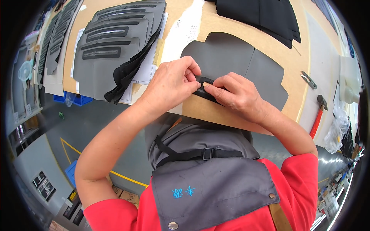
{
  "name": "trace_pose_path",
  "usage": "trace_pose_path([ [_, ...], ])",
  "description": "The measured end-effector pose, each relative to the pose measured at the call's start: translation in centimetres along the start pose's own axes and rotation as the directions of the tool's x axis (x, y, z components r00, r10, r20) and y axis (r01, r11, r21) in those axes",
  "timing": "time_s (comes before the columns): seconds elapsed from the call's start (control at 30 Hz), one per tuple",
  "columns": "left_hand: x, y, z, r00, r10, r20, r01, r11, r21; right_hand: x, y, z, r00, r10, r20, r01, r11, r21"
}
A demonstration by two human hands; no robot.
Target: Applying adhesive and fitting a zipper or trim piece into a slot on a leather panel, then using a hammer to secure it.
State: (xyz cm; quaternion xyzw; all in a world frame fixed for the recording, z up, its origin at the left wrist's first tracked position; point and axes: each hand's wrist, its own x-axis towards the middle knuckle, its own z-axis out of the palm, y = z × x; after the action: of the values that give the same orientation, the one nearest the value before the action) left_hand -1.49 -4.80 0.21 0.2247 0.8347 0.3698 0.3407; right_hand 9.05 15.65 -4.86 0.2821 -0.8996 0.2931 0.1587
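A grey cut panel with notched corners lies on the table in front of me, a seam line running across it. Along its near edge is a black strip. My right hand is closed at this strip, thumb and fingers pressed together on it. My left hand is curled in a pinch just to the left, its thumb tip by the strip's end. Whatever lies between the left fingertips is hidden or too small to name.
To the left lies a stack of grey panels with black-edged slots. Black panels are piled at the far right. Thread snips and a red-handled hammer lie on the right, near a crumpled plastic bag. The table's front edge runs below my hands.
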Motion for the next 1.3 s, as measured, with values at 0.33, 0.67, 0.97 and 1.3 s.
trace_pose_path([
  [0.33, 0.8, 0.7, 0.0, 0.991, -0.125, 0.053, 0.120, 0.989, 0.082, -0.2, -0.3, 0.1, 0.986, -0.165, 0.022, 0.166, 0.975, -0.148],
  [0.67, 1.5, 1.0, -0.5, 0.977, -0.182, 0.107, 0.170, 0.979, 0.113, -0.3, -0.4, 0.3, 0.983, -0.182, -0.011, 0.176, 0.965, -0.194],
  [0.97, -1.1, 0.5, -0.2, 0.981, 0.165, -0.106, -0.149, 0.978, 0.144, -0.6, -0.5, 0.4, 0.983, -0.184, -0.011, 0.178, 0.961, -0.213],
  [1.3, -4.3, -3.3, 4.2, 0.744, 0.658, -0.118, -0.473, 0.643, 0.602, -0.4, -1.0, 0.0, 0.998, -0.056, 0.000, 0.056, 0.989, -0.134],
])
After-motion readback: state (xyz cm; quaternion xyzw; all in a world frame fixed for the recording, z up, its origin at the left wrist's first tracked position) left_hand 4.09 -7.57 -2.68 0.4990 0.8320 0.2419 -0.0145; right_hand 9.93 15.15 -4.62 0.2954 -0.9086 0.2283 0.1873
